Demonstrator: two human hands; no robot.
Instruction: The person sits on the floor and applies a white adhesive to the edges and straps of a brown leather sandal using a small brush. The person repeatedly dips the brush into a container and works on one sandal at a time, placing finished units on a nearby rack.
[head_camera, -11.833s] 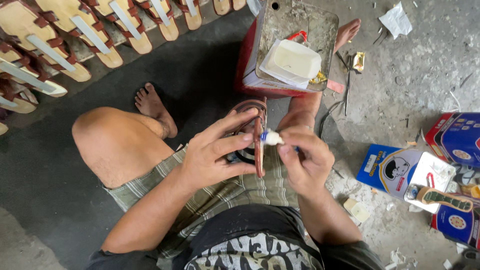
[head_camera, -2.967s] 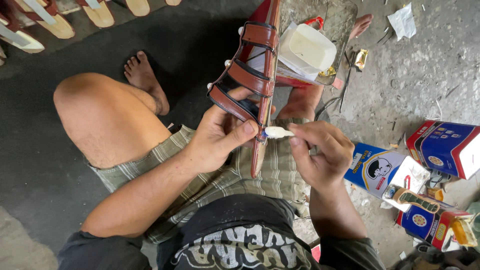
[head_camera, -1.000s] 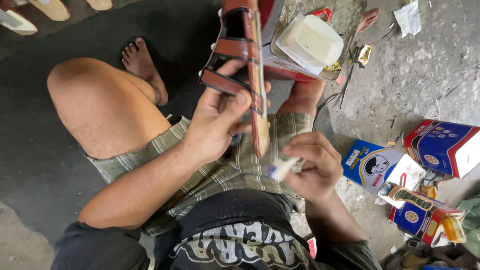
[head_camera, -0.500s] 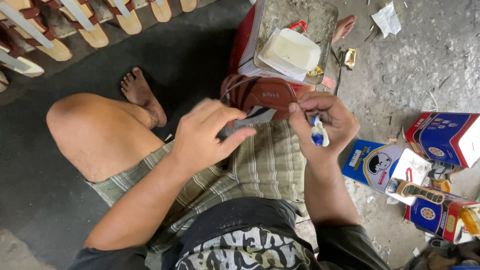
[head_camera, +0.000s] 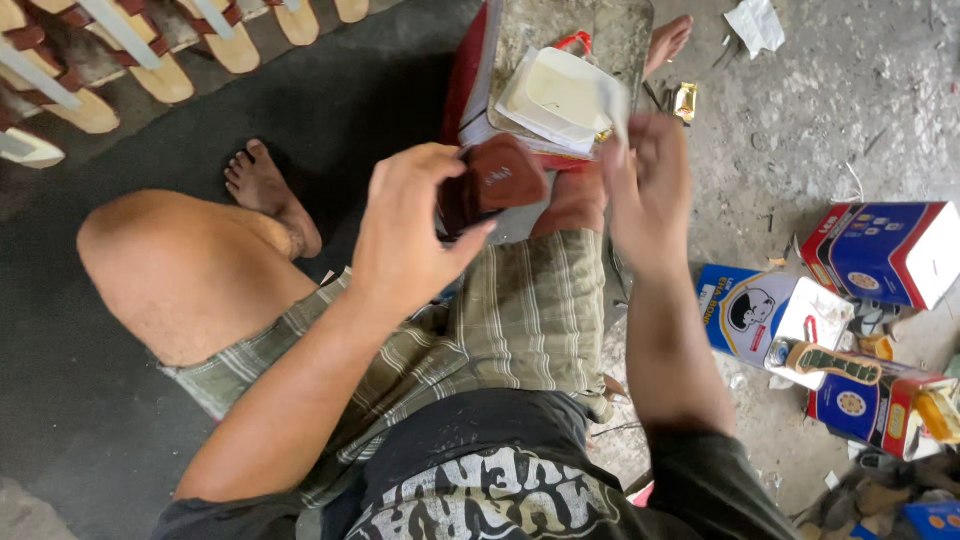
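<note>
My left hand (head_camera: 410, 235) grips a brown sandal (head_camera: 497, 182) and holds it over my right knee, with the dark straps facing my palm. My right hand (head_camera: 648, 190) is raised just right of the sandal, blurred, with its back to the camera. Its fingertips are close to the edge of a white rectangular tub (head_camera: 560, 95). Whatever is in that hand is hidden. I sit on the floor in striped shorts (head_camera: 520, 320), and my bare left foot (head_camera: 265, 190) rests on the dark mat.
The white tub sits on a grey-topped red stand (head_camera: 470, 75) in front of me. Rows of unfinished sandals (head_camera: 150, 60) lie at the top left. Blue and red cardboard boxes (head_camera: 880, 250) and a tin stand on the concrete at right, among paper scraps.
My left hand has taken the sandal and turned it. My right hand has let go of it and lifted toward the white tub. The small tube it held is no longer visible.
</note>
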